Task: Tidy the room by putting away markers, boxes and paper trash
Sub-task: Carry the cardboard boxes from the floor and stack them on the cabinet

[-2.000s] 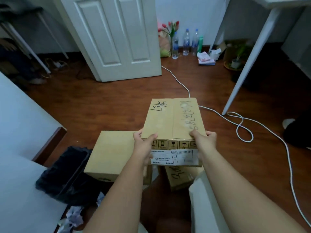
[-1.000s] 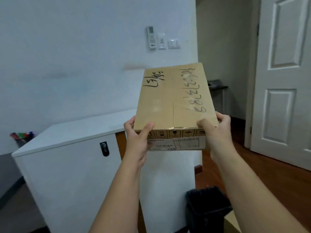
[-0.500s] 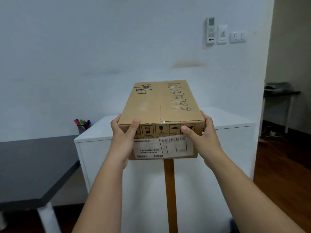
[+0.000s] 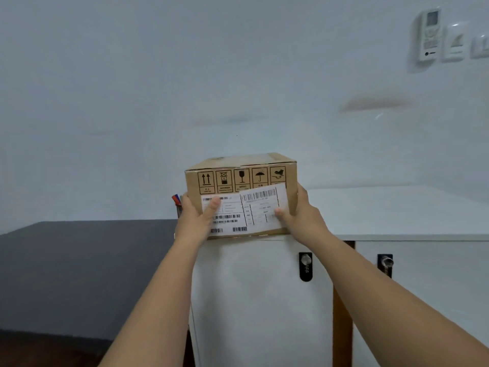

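Both bare forearms reach forward and up, nearly parallel — the left hand and right hand clasp opposite sides of one box, each thumb pressed flat on its near face.

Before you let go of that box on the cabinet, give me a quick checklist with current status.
1. Both hands on the box: ok, left hand and right hand grip its sides.
2. Box over the cabinet top: ok, at its front left corner.
3. Box fully resting on it: cannot tell, the bottom edge sits right at the cabinet's front edge.
4. Box level: ok, only slightly tilted.
5. Markers beside the left hand clear of the box: cannot tell, mostly hidden.
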### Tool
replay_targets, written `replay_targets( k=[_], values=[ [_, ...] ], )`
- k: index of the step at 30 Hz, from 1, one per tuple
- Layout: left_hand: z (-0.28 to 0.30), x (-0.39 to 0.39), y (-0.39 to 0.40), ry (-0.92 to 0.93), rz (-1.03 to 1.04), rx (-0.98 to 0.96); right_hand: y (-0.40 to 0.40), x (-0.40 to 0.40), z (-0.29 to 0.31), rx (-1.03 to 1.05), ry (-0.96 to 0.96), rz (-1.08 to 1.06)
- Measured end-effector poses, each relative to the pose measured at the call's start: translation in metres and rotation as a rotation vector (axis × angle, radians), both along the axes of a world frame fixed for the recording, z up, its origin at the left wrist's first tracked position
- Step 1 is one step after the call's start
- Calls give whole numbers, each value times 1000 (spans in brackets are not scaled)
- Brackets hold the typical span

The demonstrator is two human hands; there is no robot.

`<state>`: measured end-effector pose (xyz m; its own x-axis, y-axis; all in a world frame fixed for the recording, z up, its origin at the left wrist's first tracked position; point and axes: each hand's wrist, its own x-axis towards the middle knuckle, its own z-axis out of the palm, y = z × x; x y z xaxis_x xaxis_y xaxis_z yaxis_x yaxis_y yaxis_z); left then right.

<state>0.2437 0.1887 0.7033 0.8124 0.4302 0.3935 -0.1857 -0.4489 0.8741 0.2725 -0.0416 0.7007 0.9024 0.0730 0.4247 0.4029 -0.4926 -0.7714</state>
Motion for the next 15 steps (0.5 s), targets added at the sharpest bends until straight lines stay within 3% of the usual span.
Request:
replay_targets(
  k=[4,10,15],
  values=[
    [-14,40,22,116,-20,82,11,32,-15,-176,45,-72],
    [-26,75,46,192,124,429,17,67,-17,-241,26,-170],
    [-21,97,69,168,141,412,30,88,-16,-323,44,-240]
  ],
)
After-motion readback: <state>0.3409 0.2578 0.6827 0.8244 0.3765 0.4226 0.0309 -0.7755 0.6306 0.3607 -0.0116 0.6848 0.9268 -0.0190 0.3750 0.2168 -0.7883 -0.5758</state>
